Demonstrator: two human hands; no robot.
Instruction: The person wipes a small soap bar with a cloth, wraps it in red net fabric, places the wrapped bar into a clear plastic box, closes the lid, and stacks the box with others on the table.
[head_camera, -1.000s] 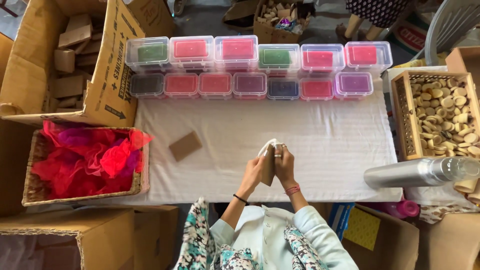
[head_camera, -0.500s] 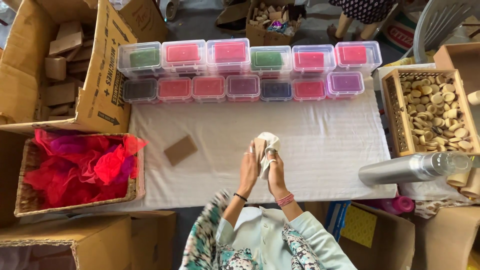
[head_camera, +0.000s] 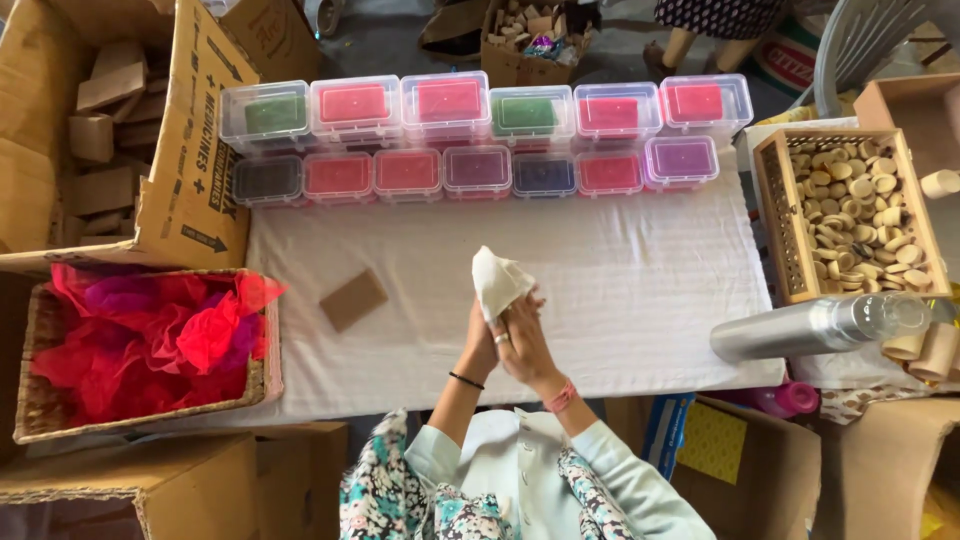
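**Both hands closed on a white cloth above the work table**

While both palms press together over the near edge of the white cloth-covered table (head_camera: 620, 290), the left hand (head_camera: 482, 345) and the right hand (head_camera: 525, 340) clasp the lower part of a small crumpled white cloth pouch (head_camera: 497, 280), whose upper end sticks up out of the fingers. Both hands are shut around it, fingers wrapped close, with a ring showing on one finger; whether anything lies inside the pouch cannot be told. A thin black band circles the left wrist and a pink band the right.

Just to the left of the grip, flat on the table, lies a small brown cardboard rectangle (head_camera: 352, 299), apart from the hands. Farther left, a woven wicker basket (head_camera: 150, 405) holds red and purple tissue paper, and beyond it stands an open cardboard carton of brown wooden blocks (head_camera: 100, 140). Past the grip, along the far edge of the table, two rows of clear plastic lidded boxes (head_camera: 480, 140) show green, red, pink, purple and dark blue contents. To the right of the hands, a silver metal bottle with a clear cap (head_camera: 810, 328) lies on its side, and behind it a wooden crate of round pale wooden discs (head_camera: 850, 215) sits near the table's corner.
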